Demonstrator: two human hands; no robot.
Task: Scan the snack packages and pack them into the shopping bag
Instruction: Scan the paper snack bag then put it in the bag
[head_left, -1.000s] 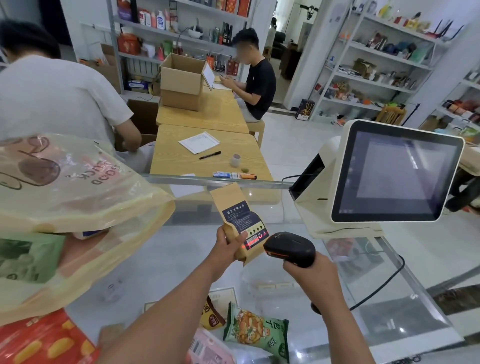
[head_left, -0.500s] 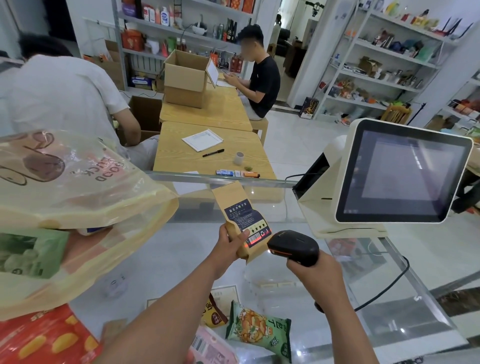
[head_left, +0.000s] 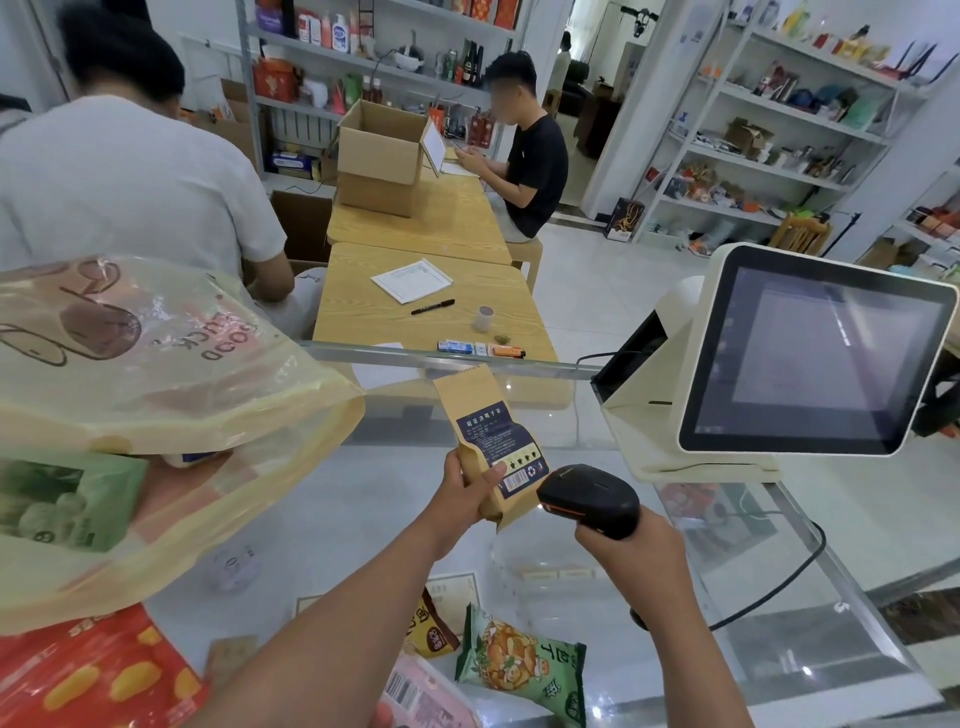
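Observation:
My left hand (head_left: 470, 491) grips a tall brown paper snack pouch (head_left: 480, 410) with a dark blue label, held upright above the glass counter (head_left: 727, 649). My right hand (head_left: 631, 540) grips a black barcode scanner (head_left: 589, 499), its head right beside the barcode at the pouch's lower end. The yellow translucent shopping bag (head_left: 171, 384) lies open at the left with a green package (head_left: 67, 501) inside. A green snack bag (head_left: 522, 670), a brown snack bag (head_left: 431, 631), a pink package (head_left: 426, 699) and a red package (head_left: 88, 675) lie on the counter near me.
A white checkout terminal (head_left: 810, 348) with a lit screen stands at the right, and the scanner's black cable (head_left: 779, 587) trails across the glass. Beyond the counter are wooden tables (head_left: 415, 306), a cardboard box (head_left: 382, 156), two seated people and stocked shelves.
The red scanner light on the pouch's barcode has gone out. The view shifted slightly; both hands keep their grips in nearly the same place.

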